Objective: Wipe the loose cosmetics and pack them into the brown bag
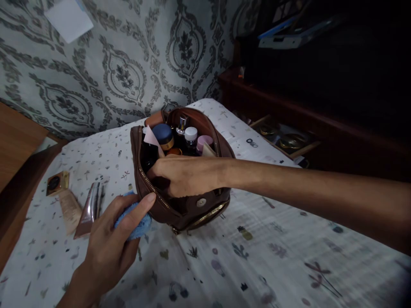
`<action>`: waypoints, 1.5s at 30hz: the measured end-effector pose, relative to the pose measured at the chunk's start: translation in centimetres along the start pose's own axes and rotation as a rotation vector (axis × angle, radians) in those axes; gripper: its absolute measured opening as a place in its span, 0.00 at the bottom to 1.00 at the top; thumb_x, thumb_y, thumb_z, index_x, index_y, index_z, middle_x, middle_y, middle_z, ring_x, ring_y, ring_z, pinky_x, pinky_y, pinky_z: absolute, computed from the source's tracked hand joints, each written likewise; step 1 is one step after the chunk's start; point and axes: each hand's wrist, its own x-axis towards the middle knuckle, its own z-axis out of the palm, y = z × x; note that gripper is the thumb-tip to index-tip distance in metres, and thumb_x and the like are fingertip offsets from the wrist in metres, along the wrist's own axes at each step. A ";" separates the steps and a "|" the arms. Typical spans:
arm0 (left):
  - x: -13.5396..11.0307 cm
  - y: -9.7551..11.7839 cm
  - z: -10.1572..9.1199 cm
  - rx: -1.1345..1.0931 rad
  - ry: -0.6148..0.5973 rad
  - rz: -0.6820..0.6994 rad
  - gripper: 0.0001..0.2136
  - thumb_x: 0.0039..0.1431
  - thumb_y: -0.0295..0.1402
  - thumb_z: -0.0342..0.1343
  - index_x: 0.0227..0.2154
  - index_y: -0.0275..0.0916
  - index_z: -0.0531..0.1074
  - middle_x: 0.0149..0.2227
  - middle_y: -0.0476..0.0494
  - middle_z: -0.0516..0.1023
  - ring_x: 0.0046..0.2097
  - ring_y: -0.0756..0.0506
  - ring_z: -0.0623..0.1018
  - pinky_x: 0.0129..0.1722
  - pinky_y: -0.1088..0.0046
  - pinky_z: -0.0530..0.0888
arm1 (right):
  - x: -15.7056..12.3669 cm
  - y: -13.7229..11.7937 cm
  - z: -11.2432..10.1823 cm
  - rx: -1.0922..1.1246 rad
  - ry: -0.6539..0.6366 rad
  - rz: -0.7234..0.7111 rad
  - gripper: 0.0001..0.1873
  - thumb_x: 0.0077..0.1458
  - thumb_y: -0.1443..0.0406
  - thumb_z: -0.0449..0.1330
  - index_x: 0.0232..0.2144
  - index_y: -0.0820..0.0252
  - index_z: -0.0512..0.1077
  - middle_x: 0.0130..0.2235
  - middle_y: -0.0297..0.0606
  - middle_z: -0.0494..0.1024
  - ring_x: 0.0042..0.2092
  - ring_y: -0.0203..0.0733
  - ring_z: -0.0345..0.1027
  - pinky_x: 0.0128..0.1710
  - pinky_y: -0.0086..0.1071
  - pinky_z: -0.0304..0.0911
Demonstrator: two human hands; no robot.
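A brown zippered bag (pixel 231 150) stands open on a bed covered with a printed white sheet. My right hand (pixel 189 174) reaches down into it; the fingertips are hidden inside, so what they touch does not show. My left hand (pixel 111 231) is closed around a fluffy blue cloth (pixel 141 226), its thumb touching the bag's left rim. Inside the bag are a jar with a dark blue lid (pixel 163 135), a small white-capped bottle (pixel 191 136), a pink-lidded container (pixel 204 143), a silver-topped bottle (pixel 182 124) and a pale pink packet (pixel 153 139).
Left of the bag, a gold compact (pixel 58 183), a beige tube (pixel 69 210) and a shiny brownish tube (pixel 90 210) lie on the printed sheet (pixel 257 273). Beyond the bed's right edge, an open drawer (pixel 306 149) holds several items. Patterned wallpaper (pixel 125 77) rises behind.
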 end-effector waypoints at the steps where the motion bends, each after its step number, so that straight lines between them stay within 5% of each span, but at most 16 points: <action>1: 0.0 0.0 0.0 -0.002 -0.001 -0.001 0.34 0.61 0.17 0.48 0.68 0.47 0.53 0.46 0.39 0.69 0.45 0.46 0.73 0.39 0.74 0.73 | 0.1 0.0 0.1 0.002 -0.007 -0.001 0.12 0.51 0.75 0.57 0.39 0.65 0.73 0.35 0.36 0.77 0.37 0.38 0.70 0.29 0.27 0.57; 11: 0.4 0.1 -0.1 0.017 0.002 0.016 0.34 0.62 0.18 0.46 0.69 0.48 0.51 0.45 0.39 0.69 0.43 0.46 0.73 0.36 0.74 0.74 | 0.4 0.1 0.5 -0.052 -0.014 -0.039 0.16 0.49 0.76 0.55 0.41 0.65 0.72 0.38 0.39 0.75 0.39 0.40 0.68 0.32 0.28 0.58; 19: 0.0 -0.1 0.1 -0.004 -0.004 0.002 0.34 0.62 0.17 0.47 0.69 0.48 0.51 0.46 0.39 0.69 0.43 0.47 0.73 0.37 0.74 0.74 | -0.2 0.0 -0.1 -0.119 -0.041 -0.047 0.03 0.50 0.72 0.58 0.30 0.61 0.68 0.32 0.34 0.71 0.34 0.37 0.64 0.28 0.29 0.55; 29: -0.1 -0.1 0.1 0.005 -0.009 -0.004 0.34 0.62 0.19 0.47 0.69 0.49 0.51 0.46 0.40 0.69 0.43 0.47 0.74 0.38 0.74 0.74 | -0.4 0.6 -0.6 -0.014 -0.078 -0.173 0.08 0.53 0.77 0.56 0.30 0.64 0.73 0.28 0.30 0.72 0.31 0.33 0.64 0.30 0.28 0.55; 36: 0.0 0.0 0.1 0.039 0.003 -0.013 0.34 0.62 0.18 0.47 0.68 0.50 0.52 0.46 0.40 0.71 0.44 0.46 0.74 0.38 0.74 0.74 | -1.2 0.9 -0.2 -0.173 0.184 0.032 0.08 0.57 0.72 0.55 0.27 0.63 0.72 0.29 0.36 0.74 0.29 0.36 0.65 0.29 0.31 0.54; 39: -0.1 -0.1 -0.1 0.055 -0.014 0.004 0.34 0.62 0.19 0.47 0.69 0.48 0.51 0.47 0.40 0.70 0.44 0.46 0.74 0.38 0.73 0.75 | -1.0 0.9 0.3 -0.206 0.144 0.189 0.04 0.56 0.69 0.57 0.32 0.61 0.73 0.30 0.39 0.75 0.30 0.41 0.67 0.30 0.34 0.57; 45: -0.4 -0.2 0.0 0.033 -0.025 -0.008 0.36 0.61 0.17 0.46 0.69 0.49 0.50 0.48 0.40 0.68 0.46 0.46 0.72 0.40 0.72 0.75 | -0.1 0.6 0.8 -0.143 0.108 0.309 0.12 0.49 0.71 0.60 0.38 0.57 0.74 0.39 0.44 0.78 0.40 0.54 0.74 0.33 0.38 0.63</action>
